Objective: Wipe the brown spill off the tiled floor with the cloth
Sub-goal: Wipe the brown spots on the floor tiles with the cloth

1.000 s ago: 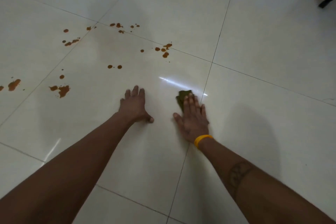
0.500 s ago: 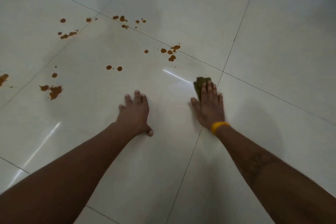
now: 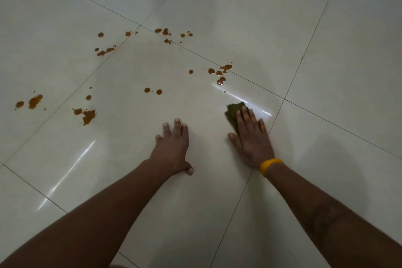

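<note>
Here right hand [image 3: 252, 141] lay flat, fingers straight, pressing olive cloth [image 3: 233, 113] on tiled floor [image 3: 326, 50], right of centre. Left hand [image 3: 174, 148] open, propped beside. Brown spill [image 3: 87, 115] upper left, untouched. Cloth likely soft, light; best pressed under palm.

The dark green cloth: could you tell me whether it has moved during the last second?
Yes: the dark green cloth has slid forward, closer to the grout-line crossing and nearest brown drops.
</note>
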